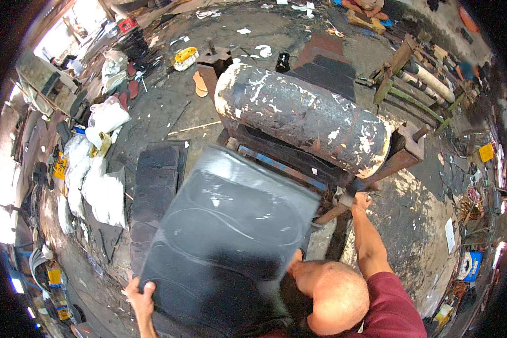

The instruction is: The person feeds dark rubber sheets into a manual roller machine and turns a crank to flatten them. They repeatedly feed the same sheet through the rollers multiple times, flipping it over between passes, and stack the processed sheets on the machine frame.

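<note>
At lower left, left hand pinches a black sheet by its left edge, thumb on top, nearly closed. Sheet sits centre, in front of the mottled dark roller; best kept flat and evenly supported, far edge square to the roller, else likely to sag or skew. Long axis runs lower left to upper right, far short end pointing at the roller. Farther right, right hand by the rusty frame, fingers curled, can't tell on what
</note>
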